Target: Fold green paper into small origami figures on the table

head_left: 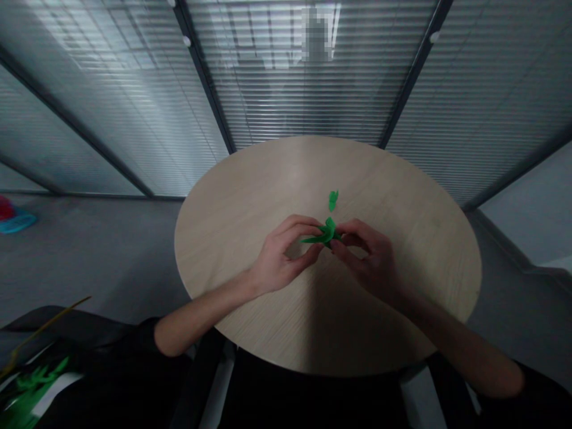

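Just above the middle of the round table, a small green piece with pointed, leaf-like ends (pixel 328 233) is held between both hands. My left hand (pixel 288 250) pinches it from the left, thumb below and fingers above. From the right, my right hand (pixel 369 256) grips it between thumb and fingertips. Its exact kind is too small to make out, and the fingertips cover part of it. Beyond the hands, a second small green piece (pixel 333 200) lies on the tabletop, apart from the fingers.
The round wooden table (pixel 250 179) stands against glass panels with blinds (pixel 304 107). At lower left, more green pieces (pixel 40 381) lie beside me near a thin yellow stick (pixel 53 328). A red and blue object (pixel 15 219) rests on the floor at far left.
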A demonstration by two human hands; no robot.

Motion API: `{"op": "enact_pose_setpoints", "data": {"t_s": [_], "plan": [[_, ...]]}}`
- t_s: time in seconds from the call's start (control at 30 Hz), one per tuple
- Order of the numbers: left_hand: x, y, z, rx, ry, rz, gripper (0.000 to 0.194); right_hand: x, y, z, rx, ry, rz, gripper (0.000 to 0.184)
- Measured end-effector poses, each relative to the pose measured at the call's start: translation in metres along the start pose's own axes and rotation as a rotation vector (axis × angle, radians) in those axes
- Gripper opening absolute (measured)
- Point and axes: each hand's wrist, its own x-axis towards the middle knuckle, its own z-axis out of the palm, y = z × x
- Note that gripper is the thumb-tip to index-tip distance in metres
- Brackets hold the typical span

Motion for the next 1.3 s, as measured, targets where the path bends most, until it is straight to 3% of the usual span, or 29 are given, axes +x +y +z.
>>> {"op": "enact_pose_setpoints", "data": {"t_s": [0.4,0.97,1.3], "plan": [[-0.004,-0.001,0.001,0.026,-0.001,0.045,0.022,0.000,-0.001,0.000,-0.076,0.014,-0.068,0.007],[-0.009,0.002,-0.001,-0.083,0.042,-0.133,0.016,0.000,-0.002,-0.006,-0.054,0.017,-0.059,0.008],[-0.013,0.002,0.003,-0.259,0.051,-0.181,0.010,0.000,-0.003,-0.004,-0.037,0.042,-0.066,0.007]]}}
